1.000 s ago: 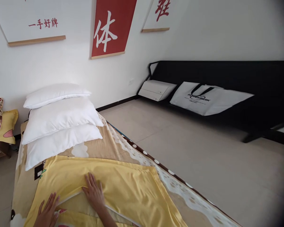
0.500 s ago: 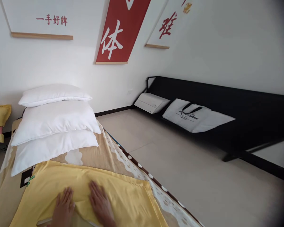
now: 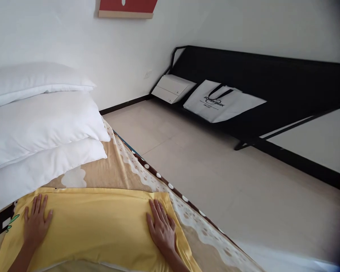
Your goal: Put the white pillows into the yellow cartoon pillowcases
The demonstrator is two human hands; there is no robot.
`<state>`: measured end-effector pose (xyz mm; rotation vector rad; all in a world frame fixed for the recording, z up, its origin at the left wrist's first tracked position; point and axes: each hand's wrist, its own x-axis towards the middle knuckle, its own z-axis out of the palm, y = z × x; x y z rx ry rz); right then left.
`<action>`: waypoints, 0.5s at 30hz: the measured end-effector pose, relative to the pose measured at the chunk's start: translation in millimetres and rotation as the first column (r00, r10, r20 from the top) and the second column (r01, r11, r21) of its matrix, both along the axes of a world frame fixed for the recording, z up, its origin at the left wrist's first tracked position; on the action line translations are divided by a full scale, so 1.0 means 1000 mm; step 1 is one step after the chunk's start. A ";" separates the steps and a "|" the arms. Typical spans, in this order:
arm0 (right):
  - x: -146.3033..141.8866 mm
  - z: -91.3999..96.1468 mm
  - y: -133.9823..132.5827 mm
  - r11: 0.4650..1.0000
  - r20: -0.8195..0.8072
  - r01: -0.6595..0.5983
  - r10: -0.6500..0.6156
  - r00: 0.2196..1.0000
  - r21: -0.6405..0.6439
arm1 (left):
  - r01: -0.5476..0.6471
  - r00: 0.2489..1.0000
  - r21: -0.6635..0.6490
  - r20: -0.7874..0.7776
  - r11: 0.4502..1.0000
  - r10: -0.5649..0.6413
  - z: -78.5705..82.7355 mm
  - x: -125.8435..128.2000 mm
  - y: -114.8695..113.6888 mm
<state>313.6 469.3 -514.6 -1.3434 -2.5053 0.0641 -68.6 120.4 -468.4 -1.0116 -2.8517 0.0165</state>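
Note:
A yellow pillowcase (image 3: 99,223) lies on the bed, bulging in the middle, with a pale edge showing along its near side. My left hand (image 3: 36,221) rests flat on its left part, fingers spread. Near the right end, my right hand (image 3: 162,226) presses down on the cloth with fingers stretched out. Beneath it is a tan patterned bedsheet (image 3: 110,172) with cloud shapes and a dotted brown border. Just beyond the pillowcase, white pillows (image 3: 45,117) are piled at the left. What fills the yellow cloth is mostly hidden.
To the right of the bed runs a tiled floor (image 3: 204,177). A black folding cot frame (image 3: 294,90) leans along the wall, bearing a white box (image 3: 172,88) and a white bag with black handles (image 3: 221,104). A red hanging scroll (image 3: 127,7) shows at the top.
My hands have spread apart from the middle of the yellow pillowcase to its left and right sides. The cloth looks smoother. My view has tilted down and come closer to the bed.

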 end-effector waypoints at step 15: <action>-0.041 0.007 -0.005 0.999 -0.121 0.049 -0.051 0.991 -0.023 | -0.013 0.873 -0.120 0.482 0.993 0.069 0.030 0.030 -0.170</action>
